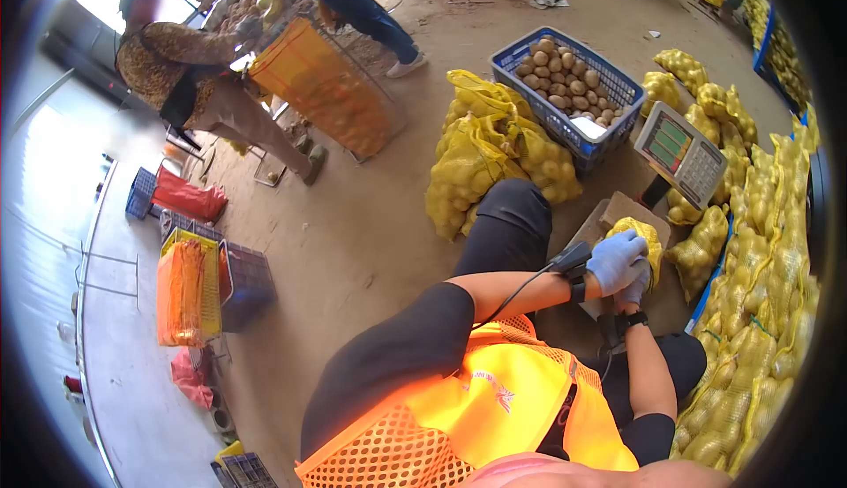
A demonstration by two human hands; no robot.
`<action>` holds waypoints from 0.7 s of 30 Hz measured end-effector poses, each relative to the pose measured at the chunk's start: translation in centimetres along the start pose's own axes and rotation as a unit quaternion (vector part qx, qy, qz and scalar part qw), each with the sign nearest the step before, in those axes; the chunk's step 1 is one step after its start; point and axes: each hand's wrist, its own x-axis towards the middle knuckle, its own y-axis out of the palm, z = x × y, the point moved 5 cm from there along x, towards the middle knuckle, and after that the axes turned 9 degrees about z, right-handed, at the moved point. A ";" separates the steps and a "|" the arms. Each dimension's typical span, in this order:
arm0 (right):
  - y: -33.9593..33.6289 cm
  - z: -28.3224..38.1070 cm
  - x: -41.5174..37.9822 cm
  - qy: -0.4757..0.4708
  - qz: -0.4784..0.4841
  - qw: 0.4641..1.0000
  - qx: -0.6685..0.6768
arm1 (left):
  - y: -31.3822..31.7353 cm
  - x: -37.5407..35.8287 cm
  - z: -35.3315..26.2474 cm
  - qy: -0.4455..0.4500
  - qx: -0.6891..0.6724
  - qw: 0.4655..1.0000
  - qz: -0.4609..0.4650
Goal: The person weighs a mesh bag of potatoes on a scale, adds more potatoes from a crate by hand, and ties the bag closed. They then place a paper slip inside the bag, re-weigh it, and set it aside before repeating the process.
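A small yellow mesh bag point(637, 234) sits on the platform of a digital scale, against a brown block point(620, 210). My left hand point(616, 263), in a light blue glove, is closed at the near side of the bag. Just below it, my right hand point(632, 292) is gloved too and closed on the bag's gathered end, its fingers partly hidden. The two hands touch. The scale's display point(681, 154), with a green screen and keypad, stands tilted behind the bag.
A blue crate point(573, 135) of potatoes stands ahead, with filled yellow mesh bags point(494, 157) beside it. More filled bags point(750, 294) line the right. At left are crates with orange netting point(181, 289). Two people stand near an orange mesh-covered frame point(322, 86).
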 end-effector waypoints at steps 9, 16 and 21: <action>2.5 4.0 -1.7 -0.046 -0.049 0.971 -0.230 | 12.7 5.0 -2.5 0.088 0.362 0.867 0.331; 2.5 12.2 -2.5 -0.026 -0.087 0.882 -0.463 | 14.8 10.7 0.7 0.010 -0.027 0.905 0.425; 1.4 14.7 -3.2 -0.036 -0.132 0.944 -0.299 | 6.3 15.5 0.3 -0.204 -0.441 0.820 0.300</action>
